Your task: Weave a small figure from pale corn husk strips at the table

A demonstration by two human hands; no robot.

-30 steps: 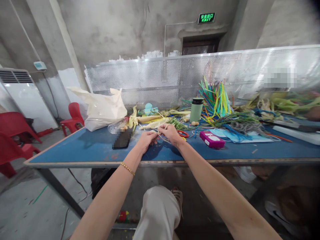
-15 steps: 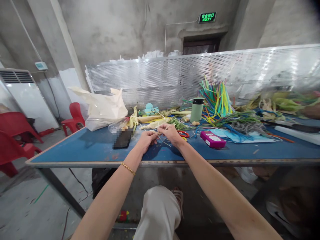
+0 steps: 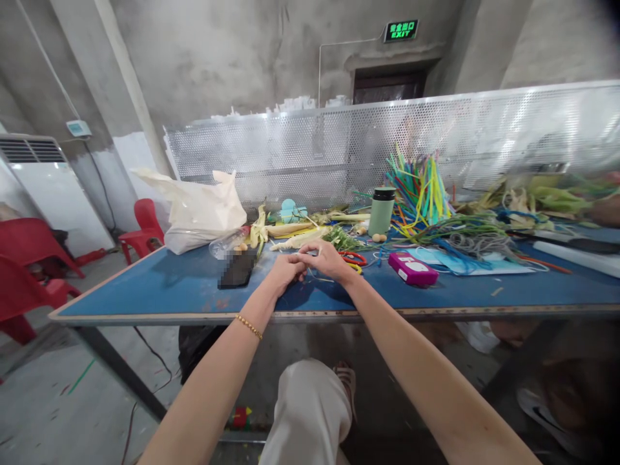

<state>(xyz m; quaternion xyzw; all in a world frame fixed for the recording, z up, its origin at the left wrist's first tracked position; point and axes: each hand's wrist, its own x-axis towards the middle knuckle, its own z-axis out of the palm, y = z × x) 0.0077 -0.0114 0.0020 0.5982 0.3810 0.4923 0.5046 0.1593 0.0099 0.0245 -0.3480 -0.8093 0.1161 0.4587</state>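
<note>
Over the front part of the blue table (image 3: 145,284), my left hand (image 3: 285,268) and my right hand (image 3: 326,259) meet at their fingertips. Both are closed in a pinch on a thin pale strand (image 3: 323,279), whose loose end sticks out below my right fingers. The rest of the strand is hidden by the fingers. Just behind the hands lie pale corn husks (image 3: 300,240) and a green leafy bunch (image 3: 343,239). Scissors with red-orange handles (image 3: 356,259) rest close to my right wrist. A dark phone (image 3: 238,268) lies left of my left hand.
To the right are a purple box (image 3: 413,268), a green flask (image 3: 381,214), light-blue masks (image 3: 467,265) and tangled wires (image 3: 479,245). Behind them stands a bundle of colourful pipe cleaners (image 3: 421,194). A cream plastic bag (image 3: 206,210) sits back left. Another person's blurred hand (image 3: 605,210) shows far right.
My right hand's fingers have shifted slightly left and now overlap my left fingertips. The strand's loose end has changed its angle, and less of the strand shows between the hands.
</note>
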